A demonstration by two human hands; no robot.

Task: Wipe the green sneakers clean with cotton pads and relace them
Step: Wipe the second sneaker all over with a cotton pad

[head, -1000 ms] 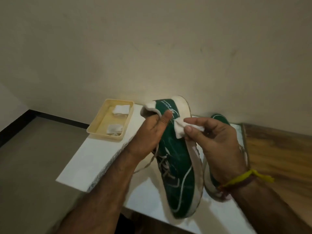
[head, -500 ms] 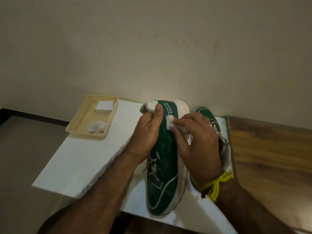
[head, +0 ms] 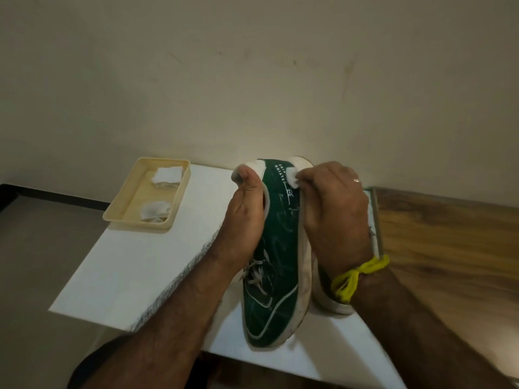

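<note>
Cream plastic tray is sitting at the far left of the white board, and it's holding two cotton pads: a cleaner one at the far end and a grubbier one nearer. Right of it, the left hand is gripping the sneaker at the heel, thumb curled over the collar, keeping it tipped on its side with the toe pointing near. The right hand is pinching a small pad between its fingers and pressing it on the green side by the white lettering. A second sneaker is lying just behind that wrist, mostly hidden. The board is resting partly on a wooden top at the right, with a plain beige wall behind and grey floor at the left.
</note>
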